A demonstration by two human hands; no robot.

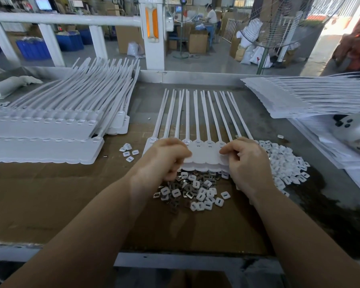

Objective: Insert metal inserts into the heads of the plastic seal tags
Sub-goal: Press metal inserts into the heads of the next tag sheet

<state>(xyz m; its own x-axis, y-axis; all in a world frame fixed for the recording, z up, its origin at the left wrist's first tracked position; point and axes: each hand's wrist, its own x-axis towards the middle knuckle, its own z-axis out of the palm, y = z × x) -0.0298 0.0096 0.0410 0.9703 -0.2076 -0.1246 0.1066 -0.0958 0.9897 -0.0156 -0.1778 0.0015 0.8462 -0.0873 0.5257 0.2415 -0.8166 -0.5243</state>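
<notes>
Two hands, left hand (164, 156) and right hand (244, 156), pinch with curled fingers a strip of seal tags (205, 151) lying mid-surface, tails pointing away. Loose inserts (195, 190) crowd its near edge and the right side; stacked tags (50, 125) flank left, another stack (312, 98) overhangs right. Bare cardboard (50, 196) lies open near left.

Two bare forearms enter from the lower edge of the head view, uncovered from the frame edge to the wrist: no sleeve, cuff, glove, watch, bracelet or ring shows on either. The left hand (164, 156) and the right hand (245, 161) are both bare. The fingernails that show on the right hand look short and unpainted. No other part of the person's body or clothing is in view.
</notes>
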